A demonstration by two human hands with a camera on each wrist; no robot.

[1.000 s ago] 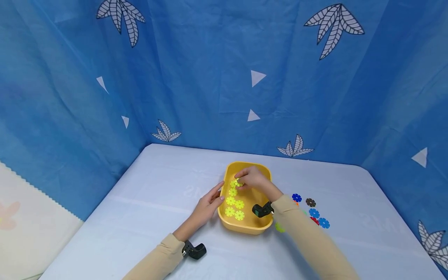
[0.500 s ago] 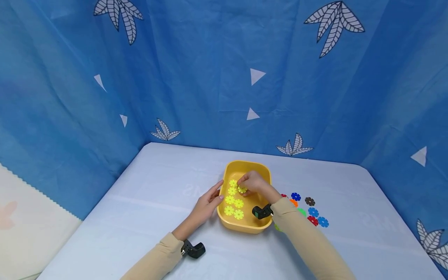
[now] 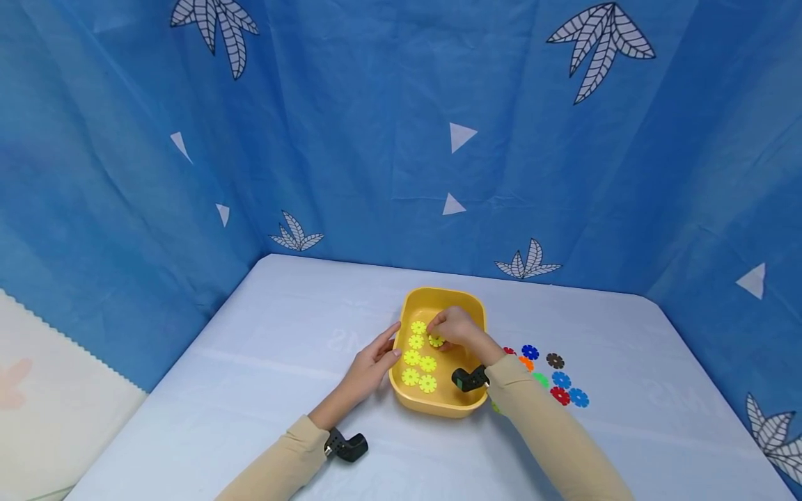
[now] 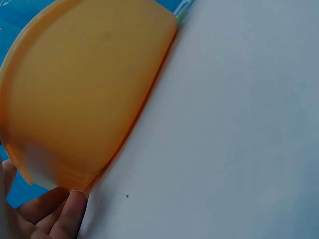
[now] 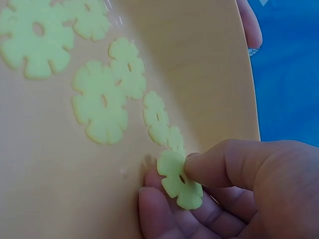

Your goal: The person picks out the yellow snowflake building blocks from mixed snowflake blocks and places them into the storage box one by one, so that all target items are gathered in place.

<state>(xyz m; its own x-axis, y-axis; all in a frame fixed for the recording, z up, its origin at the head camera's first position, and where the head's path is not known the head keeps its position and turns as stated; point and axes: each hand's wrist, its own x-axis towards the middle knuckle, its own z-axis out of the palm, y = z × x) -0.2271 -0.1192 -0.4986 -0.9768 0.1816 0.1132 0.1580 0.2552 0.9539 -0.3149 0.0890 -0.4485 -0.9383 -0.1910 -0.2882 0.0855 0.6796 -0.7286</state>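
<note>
A yellow plastic tub (image 3: 432, 406) stands on the white-covered table. My left hand (image 3: 368, 369) holds its left side, thumb and index fingertips at the rim; in the left wrist view its fingers (image 4: 75, 209) are bent against the tub's lower edge. Inside the tub, my right hand (image 3: 457, 325) pinches a yellow-green snowflake building disc (image 5: 179, 181) between thumb and fingers, tilted close over the tub floor. Several matching discs (image 3: 428, 383) lie flat along the tub's left side; the right wrist view shows them (image 5: 102, 102) near the held one.
Right of the tub lie loose discs: dark blue (image 3: 530, 352), brown (image 3: 555, 360), orange (image 3: 526, 363), green (image 3: 541, 379), red (image 3: 560, 396) and light blue (image 3: 579, 397). The right forearm (image 3: 551, 424) passes over the tub's right rim. A blue curtain (image 3: 376, 139) hangs behind the table.
My right hand has moved slightly right and toward me inside the tub, carrying the pinched disc away from the left row. The left hand keeps its place on the tub.
</note>
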